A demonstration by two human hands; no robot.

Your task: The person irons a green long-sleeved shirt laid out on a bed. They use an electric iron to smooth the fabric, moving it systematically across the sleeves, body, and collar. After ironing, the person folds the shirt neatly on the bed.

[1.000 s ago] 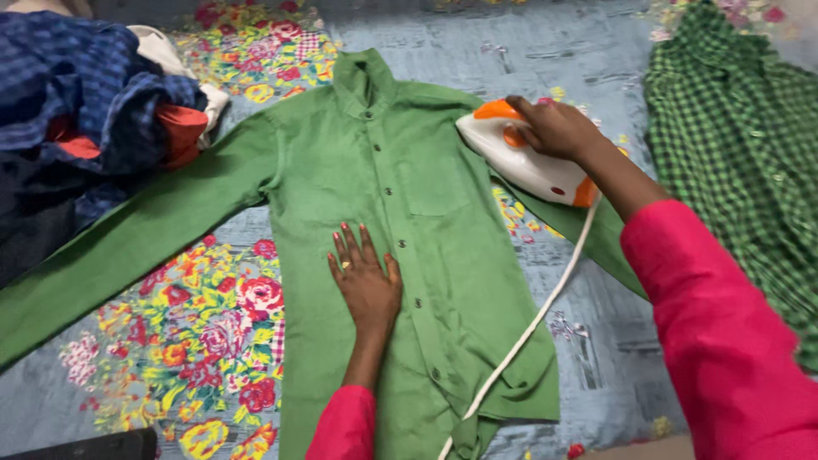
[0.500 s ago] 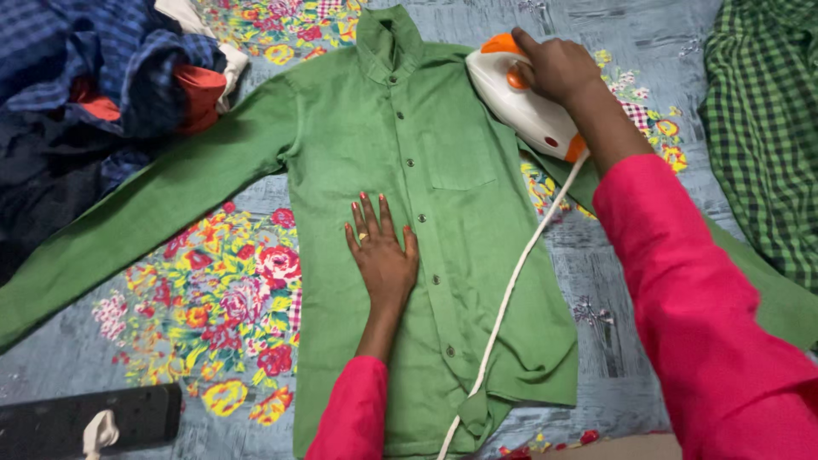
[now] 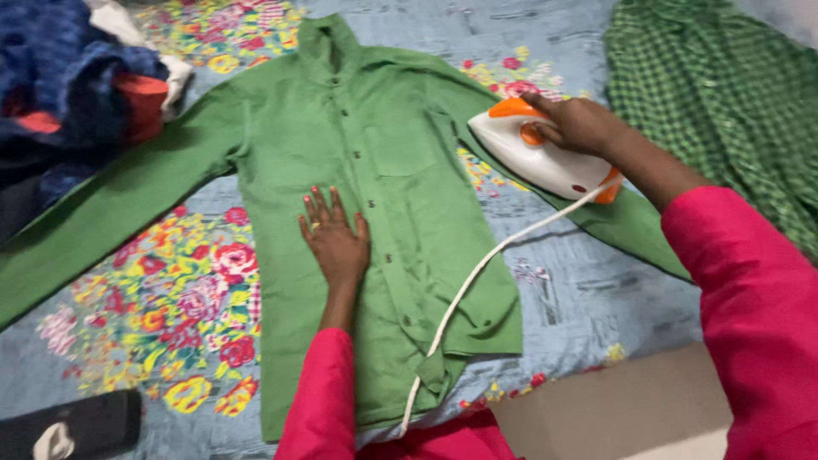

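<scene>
At the far left, a heap of blue and red clothes point(image 3: 60, 85) is seen at the edge of the flowered bedsheet point(image 3: 183, 298), and a black power strip point(image 3: 72, 426) lies at the lower left corner. A green shirt point(image 3: 375, 170) is spread flat on the sheet, front up and buttoned, with its sleeves stretched out to both sides. The left hand point(image 3: 334, 238) is laid flat on the shirt's front, just left of the button line, fingers spread and holding nothing. A white cord point(image 3: 477, 273) is draped across the shirt's lower right part. Farther right, a white and orange iron point(image 3: 541, 153) is gripped by its handle in the right hand point(image 3: 584, 123) and is rested on the shirt's right-side sleeve. A green checked shirt point(image 3: 724, 102) lies at the far right.
</scene>
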